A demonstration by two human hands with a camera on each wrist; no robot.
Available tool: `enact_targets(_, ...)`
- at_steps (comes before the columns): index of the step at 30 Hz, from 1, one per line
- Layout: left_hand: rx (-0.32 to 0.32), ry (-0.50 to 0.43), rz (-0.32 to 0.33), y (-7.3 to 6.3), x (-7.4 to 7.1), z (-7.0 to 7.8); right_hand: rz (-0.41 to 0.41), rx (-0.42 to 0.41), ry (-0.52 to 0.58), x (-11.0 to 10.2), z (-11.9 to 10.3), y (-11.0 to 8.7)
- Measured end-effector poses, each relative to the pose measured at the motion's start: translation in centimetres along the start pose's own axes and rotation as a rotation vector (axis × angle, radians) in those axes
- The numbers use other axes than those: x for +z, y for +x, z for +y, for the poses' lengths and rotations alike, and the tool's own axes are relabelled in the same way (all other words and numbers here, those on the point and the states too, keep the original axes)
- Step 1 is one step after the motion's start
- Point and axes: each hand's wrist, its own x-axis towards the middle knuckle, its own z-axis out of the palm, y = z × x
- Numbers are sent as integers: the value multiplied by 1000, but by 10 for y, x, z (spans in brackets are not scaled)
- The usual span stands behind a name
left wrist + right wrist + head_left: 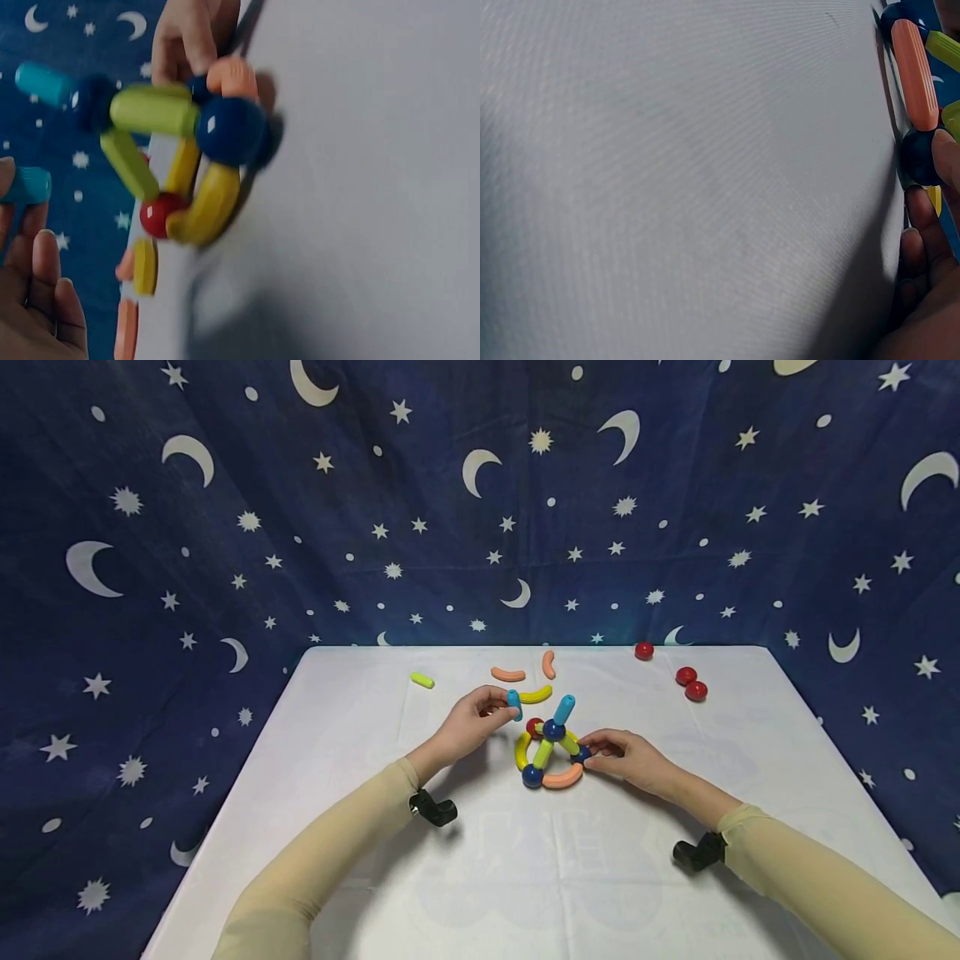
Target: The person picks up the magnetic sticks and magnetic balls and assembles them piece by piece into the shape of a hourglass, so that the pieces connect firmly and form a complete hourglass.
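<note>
My left hand (474, 723) pinches a short blue rod (514, 705) between thumb and fingers, held above the table just left of a built frame. That frame joins dark blue balls (532, 776) and a red ball (535, 727) with curved yellow and orange pieces around its base. Straight green rods (543, 753) rise from the base to a dark blue ball (554, 731) at the top, from which another blue rod (565, 710) sticks up at a tilt. With thumb and fingers, my right hand (628, 762) grips the right-hand base ball (921, 157).
Behind the frame lie a curved yellow piece (536, 695) and two curved orange pieces (508, 675). A green rod (422, 680) is at the back left. Several red balls (696, 691) sit at the back right. A patterned dark blue cloth (480, 510) hangs behind the white table (360, 710).
</note>
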Motion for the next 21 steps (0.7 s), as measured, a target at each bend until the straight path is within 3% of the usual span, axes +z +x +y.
enact_targets(10,71,-58,-35,-4,24,13,0,3,4,0,-1,-1)
enact_targets(21,90,-88,-24,-4,32,12,-8,-3,8,-1,-2,-2)
